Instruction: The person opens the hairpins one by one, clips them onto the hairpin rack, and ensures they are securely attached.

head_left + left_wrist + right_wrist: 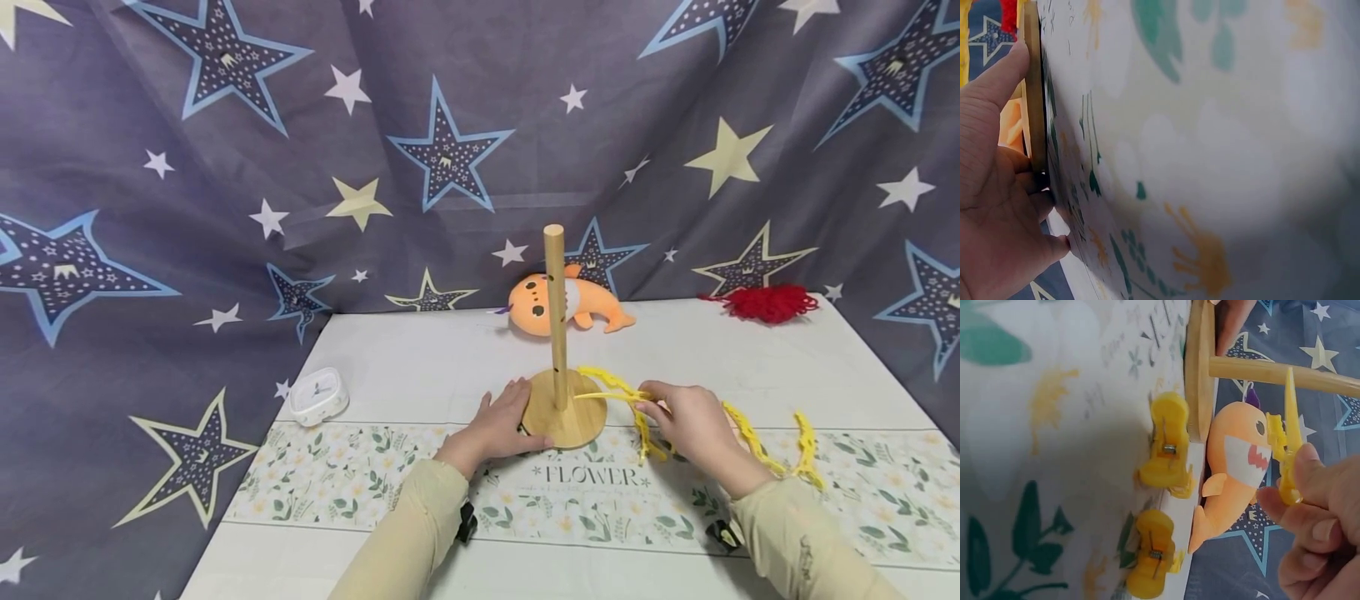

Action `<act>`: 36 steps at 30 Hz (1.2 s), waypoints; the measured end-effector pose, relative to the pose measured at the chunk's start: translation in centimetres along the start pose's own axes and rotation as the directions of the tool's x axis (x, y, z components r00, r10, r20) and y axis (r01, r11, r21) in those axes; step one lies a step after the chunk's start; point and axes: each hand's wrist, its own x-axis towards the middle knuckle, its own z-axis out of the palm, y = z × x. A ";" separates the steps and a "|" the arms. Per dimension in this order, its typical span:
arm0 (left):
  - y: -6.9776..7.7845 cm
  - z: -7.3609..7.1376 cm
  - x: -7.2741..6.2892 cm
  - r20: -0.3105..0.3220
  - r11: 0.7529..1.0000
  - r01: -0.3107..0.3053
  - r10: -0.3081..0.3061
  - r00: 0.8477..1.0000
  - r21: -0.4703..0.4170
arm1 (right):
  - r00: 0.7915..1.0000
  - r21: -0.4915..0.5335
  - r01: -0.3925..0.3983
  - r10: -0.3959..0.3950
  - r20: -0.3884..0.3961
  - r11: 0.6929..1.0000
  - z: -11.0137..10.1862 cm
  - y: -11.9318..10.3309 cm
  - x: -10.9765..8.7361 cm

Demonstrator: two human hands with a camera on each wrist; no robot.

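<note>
A wooden stand with a round base (573, 429) and an upright post (558, 333) stands mid-table; small holes show along the post. My left hand (498, 425) holds the base at its left rim, thumb at the near edge and fingers along the side. Between thumb and fingers my right hand (690, 421) pinches a yellow plastic stick (1291, 425) with a pointed end. Its tip points left at the post, low over the base; I cannot tell whether they touch. Yellow spring clips (1169, 437) lie on the table under and beside the right hand.
More yellow pieces (806, 450) lie to the right of my right hand. Behind the post sits an orange plush toy (532, 308). A white clock (318, 396) stands at left, and a red yarn bundle (772, 305) lies at the back right. A star-patterned curtain hangs behind.
</note>
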 end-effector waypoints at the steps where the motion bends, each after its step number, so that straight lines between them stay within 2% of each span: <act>1: 0.0 0.0 0.0 -0.001 1.000 0.000 0.000 1.000 0.001 | 1.000 -0.001 0.009 -0.009 -0.013 1.000 0.2 -0.1 0.0; 7: -0.1 -0.1 0.0 -0.001 1.000 -0.001 0.001 1.000 0.002 | 0.991 -0.022 0.098 -0.099 -0.092 0.995 1.6 -0.7 0.6; 15: -0.1 -0.1 0.1 0.009 1.000 -0.005 0.005 1.000 -0.006 | 0.981 -0.044 0.158 -0.161 -0.104 0.987 3.4 -1.8 2.0; 25: -0.3 0.2 0.2 0.010 1.000 -0.012 0.012 1.000 -0.007 | 0.983 -0.110 0.163 -0.171 -0.065 0.980 4.2 -2.9 3.4; 32: -0.1 0.2 0.2 0.013 1.000 -0.013 0.013 1.000 -0.005 | 0.995 -0.047 0.098 -0.098 0.007 0.994 4.2 -3.0 3.4; 36: -0.1 0.1 0.2 0.013 1.000 -0.004 0.004 1.000 -0.002 | 0.995 0.014 0.094 -0.094 0.024 0.995 4.1 -2.5 3.3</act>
